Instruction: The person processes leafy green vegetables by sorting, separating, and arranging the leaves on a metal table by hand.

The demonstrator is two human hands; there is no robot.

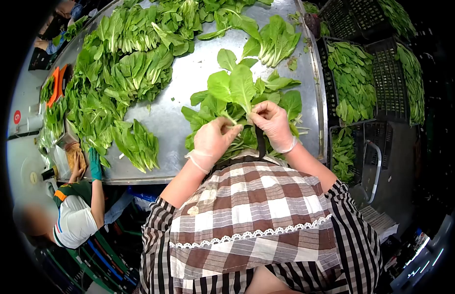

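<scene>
My left hand (211,140), in a clear thin glove, pinches the pale stem end of a leafy green (219,86). Close beside it, my gloved right hand (273,124) closes its fingertips on the stem of another broad green leaf (242,85). Both leaves point away from me, their blades overlapping. Beneath and around the hands lies a loose heap of greens (290,103) at the near edge of the metal table (188,93). A neat bunch of greens (278,43) rests farther up, with its pale stems toward me.
A long bank of bunched greens (139,63) covers the table's left side. Black crates (382,73) with leaves stand at the right, near a curved metal handle (377,171). At the left, a co-worker's teal-gloved hand (95,164) touches the table edge near an orange object (56,85).
</scene>
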